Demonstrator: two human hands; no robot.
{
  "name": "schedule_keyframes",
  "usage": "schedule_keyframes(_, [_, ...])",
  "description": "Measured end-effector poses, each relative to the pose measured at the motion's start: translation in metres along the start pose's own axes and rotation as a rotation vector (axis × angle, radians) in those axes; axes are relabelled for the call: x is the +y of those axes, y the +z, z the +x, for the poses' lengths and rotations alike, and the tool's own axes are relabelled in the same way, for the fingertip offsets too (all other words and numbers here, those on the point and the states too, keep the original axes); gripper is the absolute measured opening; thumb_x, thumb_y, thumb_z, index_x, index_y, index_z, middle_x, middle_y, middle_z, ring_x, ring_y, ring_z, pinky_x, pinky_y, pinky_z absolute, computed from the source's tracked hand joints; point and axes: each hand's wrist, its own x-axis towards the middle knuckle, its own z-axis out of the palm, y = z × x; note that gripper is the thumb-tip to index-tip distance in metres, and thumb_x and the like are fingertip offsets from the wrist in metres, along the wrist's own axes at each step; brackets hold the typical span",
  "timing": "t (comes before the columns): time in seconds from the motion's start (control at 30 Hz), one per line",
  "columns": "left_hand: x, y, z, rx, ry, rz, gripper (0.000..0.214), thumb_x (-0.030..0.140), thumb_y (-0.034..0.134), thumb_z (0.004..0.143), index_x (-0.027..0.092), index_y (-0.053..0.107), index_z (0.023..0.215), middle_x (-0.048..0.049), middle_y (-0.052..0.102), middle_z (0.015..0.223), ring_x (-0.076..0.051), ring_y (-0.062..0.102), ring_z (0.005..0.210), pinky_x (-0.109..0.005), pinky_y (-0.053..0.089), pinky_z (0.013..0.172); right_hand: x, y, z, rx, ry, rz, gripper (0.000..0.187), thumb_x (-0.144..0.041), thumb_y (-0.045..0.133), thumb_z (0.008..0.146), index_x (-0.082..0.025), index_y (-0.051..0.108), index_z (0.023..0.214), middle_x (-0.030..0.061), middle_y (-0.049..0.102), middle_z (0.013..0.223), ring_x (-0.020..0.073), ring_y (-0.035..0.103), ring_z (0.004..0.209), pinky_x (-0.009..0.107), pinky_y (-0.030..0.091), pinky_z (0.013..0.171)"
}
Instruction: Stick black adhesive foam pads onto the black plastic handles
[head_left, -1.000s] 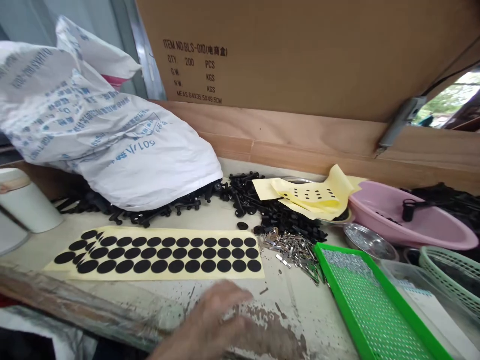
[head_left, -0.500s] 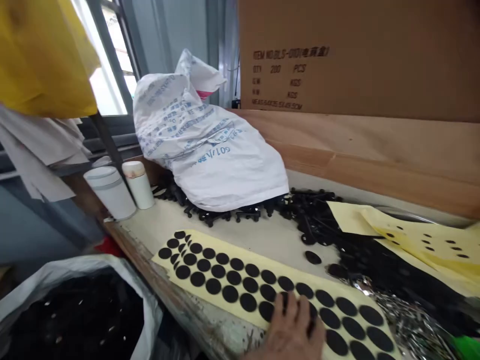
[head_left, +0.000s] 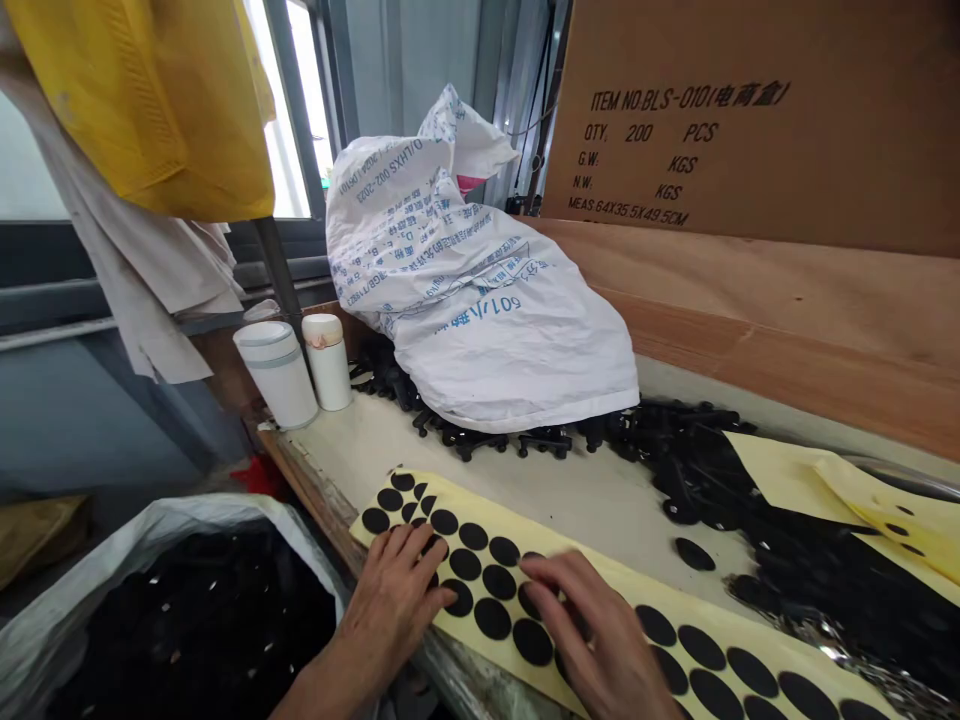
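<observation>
A pale yellow sheet of round black stickers (head_left: 493, 618) lies along the table's front edge, with a second sheet (head_left: 376, 520) partly beneath its left end. My left hand (head_left: 397, 600) rests on the left part of the stickers, fingers spread and thumb stretched out. Over the middle of the sheet is my right hand (head_left: 600, 630), slightly blurred, its index finger and thumb drawn close together beside a black sticker. Whatever sits between those fingertips, if anything, is hidden. One loose black disc (head_left: 694, 554) lies behind the sheet.
A white printed sack (head_left: 480, 300) covers part of a pile of black parts (head_left: 667, 450). Two white cups (head_left: 276, 375) stand at the left. Yellow sheets (head_left: 795, 480) and small metal pieces (head_left: 832, 645) are at the right. A bag of black pieces (head_left: 187, 620) stands below the table edge.
The view has swung left, so things sit further right. Earlier one hand showed on the stickers; now both hands are on or over the sheet, further toward its left end.
</observation>
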Motion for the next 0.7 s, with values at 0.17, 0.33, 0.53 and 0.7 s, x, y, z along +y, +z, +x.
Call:
schedule_keyframes(0.17, [-0.002,-0.003,-0.001,-0.016,0.002,-0.089,0.021,0.019,0.051,0.089,0.022,0.061,0.107,-0.0065,0.062,0.108,-0.023,0.055,0.095,-0.039,0.046,0.084,-0.016,0.068,0.07,0.131,-0.091,-0.152,0.012,-0.019,0.052,0.088,-0.022,0.063,0.089,0.0072,0.061,0.087,0.0238,0.057,0.081,0.037,0.046,0.073])
schedule_keyframes(0.33, [-0.012,-0.002,0.014,-0.101,0.001,-0.031,0.018,0.019,0.053,0.087,0.022,0.061,0.103,-0.0051,0.058,0.1,-0.023,0.051,0.091,-0.039,0.044,0.08,-0.014,0.088,0.071,0.17,-0.044,-0.174,0.013,-0.014,0.053,0.085,-0.022,0.062,0.085,0.0065,0.061,0.085,0.024,0.055,0.081,0.037,0.043,0.074])
schedule_keyframes(0.53, [-0.019,0.008,0.009,-0.096,0.021,0.009,0.033,0.027,0.061,0.084,0.024,0.055,0.117,-0.0062,0.058,0.114,-0.026,0.049,0.099,-0.043,0.039,0.083,-0.013,0.088,0.073,0.19,0.042,-0.104,0.014,-0.012,0.059,0.08,-0.024,0.06,0.088,0.0021,0.062,0.087,0.021,0.059,0.082,0.032,0.044,0.071])
schedule_keyframes(0.7, [-0.019,0.008,0.007,-0.105,0.03,0.011,0.038,0.029,0.061,0.084,0.023,0.053,0.12,-0.0065,0.058,0.116,-0.028,0.049,0.101,-0.044,0.037,0.085,-0.016,0.094,0.07,0.198,0.072,-0.069,0.016,-0.011,0.054,0.083,-0.024,0.063,0.089,0.004,0.06,0.088,0.0222,0.059,0.083,0.035,0.042,0.074])
